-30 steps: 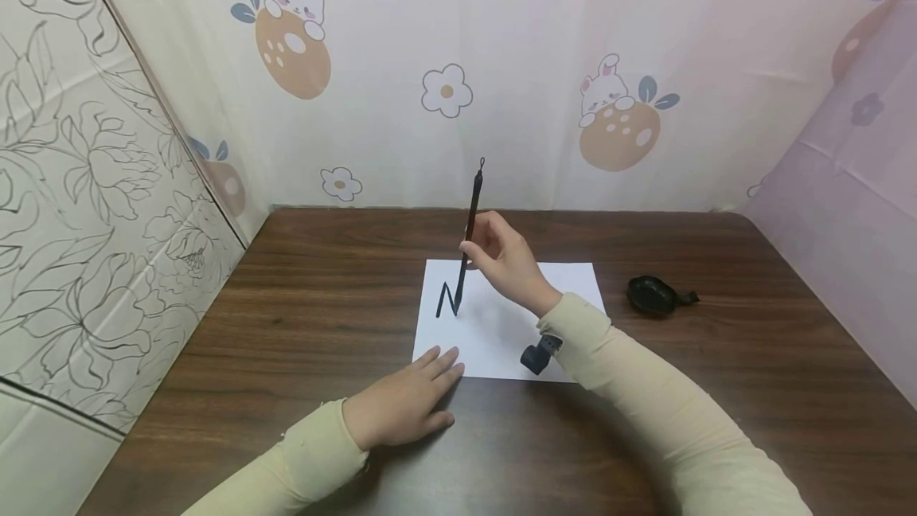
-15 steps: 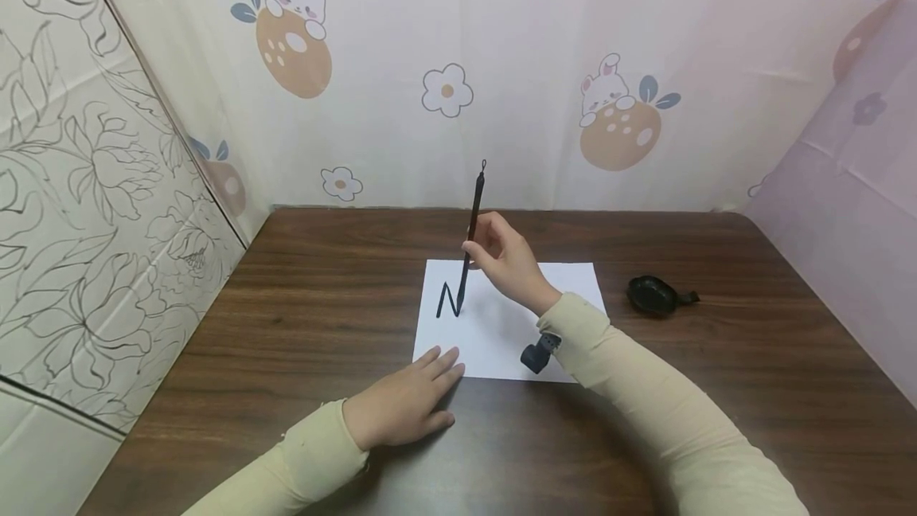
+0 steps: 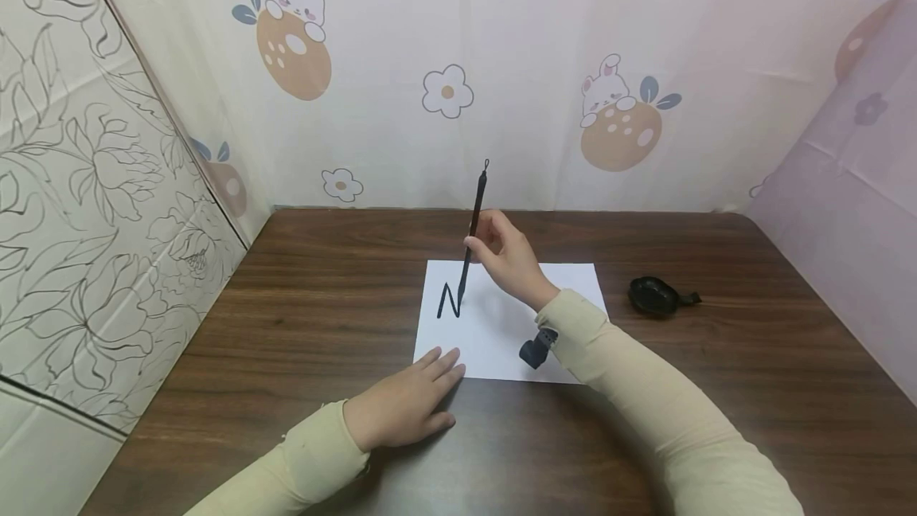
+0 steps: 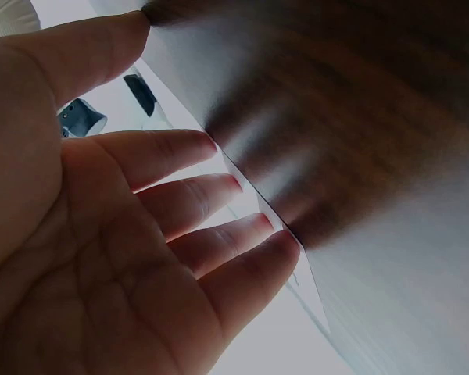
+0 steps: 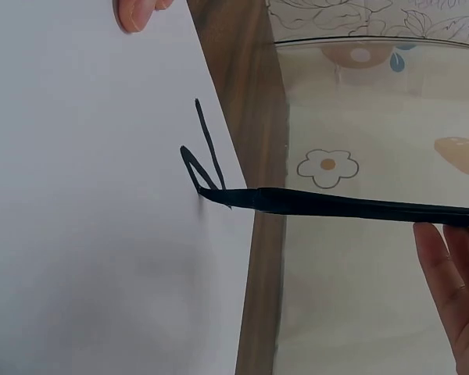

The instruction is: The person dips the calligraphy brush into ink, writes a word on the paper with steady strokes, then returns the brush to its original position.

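My right hand [image 3: 507, 261] pinches a dark writing brush [image 3: 474, 217] by its shaft, the brush nearly upright with a slight lean. In the right wrist view the bent black tip of the brush [image 5: 227, 195] meets the white paper [image 5: 86, 195] at the end of an inked stroke. Black strokes [image 3: 448, 301] shaped like an N stand on the left part of the sheet. My left hand [image 3: 408, 400] lies flat with straight fingers, fingertips on the lower left edge of the paper [image 3: 494, 357]. In the left wrist view its fingers [image 4: 187, 199] are spread slightly.
A small black ink dish [image 3: 653, 296] with a short handle sits to the right of the paper. Brown wooden tabletop [image 3: 322, 301] surrounds the sheet. A patterned curtain [image 3: 516, 22] rises behind the table, and a flowered panel [image 3: 107, 181] stands at the left.
The right hand and brush have shifted slightly right and the tip has moved a little upward, lengthening the N's last stroke. The left hand stays in place.
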Demonstrator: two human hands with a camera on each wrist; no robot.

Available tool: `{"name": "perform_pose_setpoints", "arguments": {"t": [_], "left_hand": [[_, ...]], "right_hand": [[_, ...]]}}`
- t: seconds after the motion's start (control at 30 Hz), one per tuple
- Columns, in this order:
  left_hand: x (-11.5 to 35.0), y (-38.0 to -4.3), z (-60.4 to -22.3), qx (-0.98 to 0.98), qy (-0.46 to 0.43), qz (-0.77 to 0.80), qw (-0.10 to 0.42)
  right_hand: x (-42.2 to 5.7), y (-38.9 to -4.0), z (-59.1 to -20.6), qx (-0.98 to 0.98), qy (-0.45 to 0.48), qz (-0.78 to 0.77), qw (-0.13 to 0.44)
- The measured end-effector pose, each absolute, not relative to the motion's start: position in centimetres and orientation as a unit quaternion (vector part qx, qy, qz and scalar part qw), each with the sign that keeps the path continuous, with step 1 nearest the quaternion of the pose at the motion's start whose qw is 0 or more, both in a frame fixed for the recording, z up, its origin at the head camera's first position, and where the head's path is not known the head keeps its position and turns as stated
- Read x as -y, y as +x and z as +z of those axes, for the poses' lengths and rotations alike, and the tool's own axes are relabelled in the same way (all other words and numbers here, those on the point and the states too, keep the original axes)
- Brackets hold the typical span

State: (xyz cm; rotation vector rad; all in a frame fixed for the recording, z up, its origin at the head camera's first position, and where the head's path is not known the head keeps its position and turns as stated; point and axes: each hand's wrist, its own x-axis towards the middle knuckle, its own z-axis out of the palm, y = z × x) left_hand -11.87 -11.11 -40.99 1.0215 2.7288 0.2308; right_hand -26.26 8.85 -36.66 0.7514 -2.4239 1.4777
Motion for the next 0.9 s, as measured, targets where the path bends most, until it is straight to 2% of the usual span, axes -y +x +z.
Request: {"name": "perform_pose_setpoints", "arguments": {"t": [0.53,0.9], "left_hand": [[11.1,-12.1,-41.4,-0.93,0.346,0.068,0.108],[11.1,-11.9,-41.1,-0.929,0.346,0.077,0.111]], "right_hand": [[-8.9,-27.2,-36.9,0.832,0.248,0.476,0.142],[-8.8,-27.6,-37.1,0.829,0.249,0.479,0.149]]}}
